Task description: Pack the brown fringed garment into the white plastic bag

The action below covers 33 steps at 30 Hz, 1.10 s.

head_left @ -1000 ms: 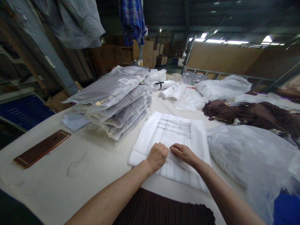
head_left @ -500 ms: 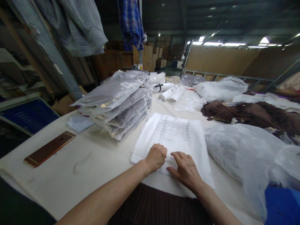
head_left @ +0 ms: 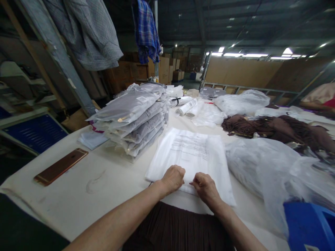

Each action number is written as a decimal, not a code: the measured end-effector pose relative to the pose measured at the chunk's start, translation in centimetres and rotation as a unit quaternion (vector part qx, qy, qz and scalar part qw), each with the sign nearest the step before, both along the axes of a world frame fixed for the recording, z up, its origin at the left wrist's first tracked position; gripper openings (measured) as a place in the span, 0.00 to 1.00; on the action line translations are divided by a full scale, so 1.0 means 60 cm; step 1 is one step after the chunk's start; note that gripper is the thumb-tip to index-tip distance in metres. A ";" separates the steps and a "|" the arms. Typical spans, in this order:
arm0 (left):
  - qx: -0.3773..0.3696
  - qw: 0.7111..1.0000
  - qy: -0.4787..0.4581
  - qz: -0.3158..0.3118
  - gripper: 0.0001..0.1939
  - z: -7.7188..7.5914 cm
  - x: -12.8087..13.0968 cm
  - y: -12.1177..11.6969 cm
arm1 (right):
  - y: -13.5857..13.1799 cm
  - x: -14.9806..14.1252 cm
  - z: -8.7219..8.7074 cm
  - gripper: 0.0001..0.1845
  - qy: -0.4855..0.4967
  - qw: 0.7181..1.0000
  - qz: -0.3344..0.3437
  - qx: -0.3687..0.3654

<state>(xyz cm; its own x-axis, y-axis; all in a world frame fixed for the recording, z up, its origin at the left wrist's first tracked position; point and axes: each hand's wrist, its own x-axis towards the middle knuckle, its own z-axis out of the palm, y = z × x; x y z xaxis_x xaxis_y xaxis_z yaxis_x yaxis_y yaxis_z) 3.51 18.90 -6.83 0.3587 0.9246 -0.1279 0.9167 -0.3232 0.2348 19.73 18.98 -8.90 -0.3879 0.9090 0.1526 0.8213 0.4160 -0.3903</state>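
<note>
A white plastic bag (head_left: 183, 146) printed with lines of dark text lies flat on the table in front of me, perhaps on top of others. My left hand (head_left: 173, 178) is closed in a pinch at the bag's near edge. Just beside it, a small gap apart, my right hand (head_left: 205, 186) has its fingers curled and pinched at the same edge. The fingertips are partly hidden. Below the table edge, dark brown pleated cloth (head_left: 178, 228) shows between my forearms.
Grey garments in clear bags (head_left: 131, 115) form a stack at left, near a phone (head_left: 61, 166) on the table (head_left: 112, 195). At right lie a large translucent plastic bag (head_left: 261, 167), brown fringed cloth (head_left: 272, 129) and a blue bin (head_left: 306, 219). Rolled white bags (head_left: 186, 107) lie farther back.
My right hand has gone from spread fingers to a closed pinch at the bag's edge. The left hand stays closed, slightly lower in the picture. The view has shifted a little.
</note>
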 end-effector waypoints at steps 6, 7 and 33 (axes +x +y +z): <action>-0.016 1.000 -0.004 0.003 0.09 0.000 -0.004 0.002 | -0.003 0.000 0.017 0.09 0.065 0.993 0.009 -0.097; -0.016 1.000 -0.006 0.002 0.09 0.000 -0.004 0.002 | -0.003 -0.001 0.019 0.10 0.069 0.992 0.007 -0.103; 0.106 0.990 0.036 -0.090 0.09 0.031 0.019 -0.046 | -0.031 0.004 0.007 0.10 -0.087 0.977 0.038 0.194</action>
